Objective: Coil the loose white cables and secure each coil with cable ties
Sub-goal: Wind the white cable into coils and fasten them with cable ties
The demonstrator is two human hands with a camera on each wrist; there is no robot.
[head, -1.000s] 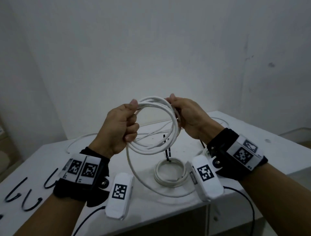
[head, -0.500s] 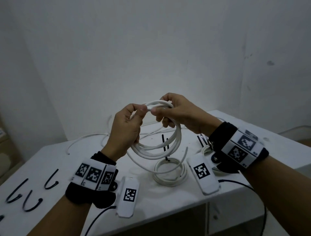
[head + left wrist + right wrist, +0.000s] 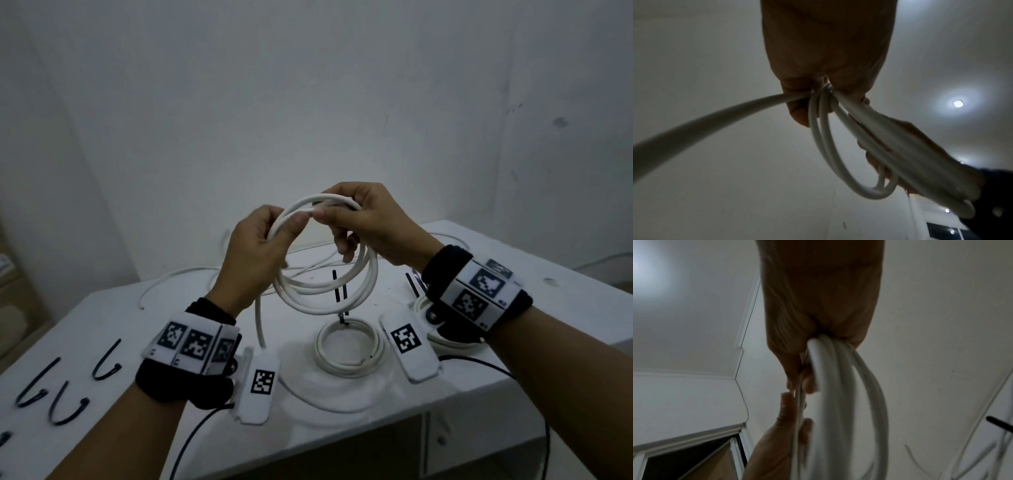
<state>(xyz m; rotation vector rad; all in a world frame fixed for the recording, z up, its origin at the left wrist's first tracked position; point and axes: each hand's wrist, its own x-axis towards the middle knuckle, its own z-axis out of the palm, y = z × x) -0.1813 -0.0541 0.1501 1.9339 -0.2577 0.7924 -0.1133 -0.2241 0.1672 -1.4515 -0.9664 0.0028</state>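
Head view looking down, wrist views close, looking up, sharing coil (image 3: 325, 274)

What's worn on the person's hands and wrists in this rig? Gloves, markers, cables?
No gloves: both hands are bare, and so are the forearms. Each wrist carries a black wristband topped by a white band of square black-and-white fiducial tags. A white oblong camera pod with its own tag hangs under each wrist, and a thin black cable trails from each.

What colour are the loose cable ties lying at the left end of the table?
Black; the curved loose cable ties show best in the head view, on the white table.
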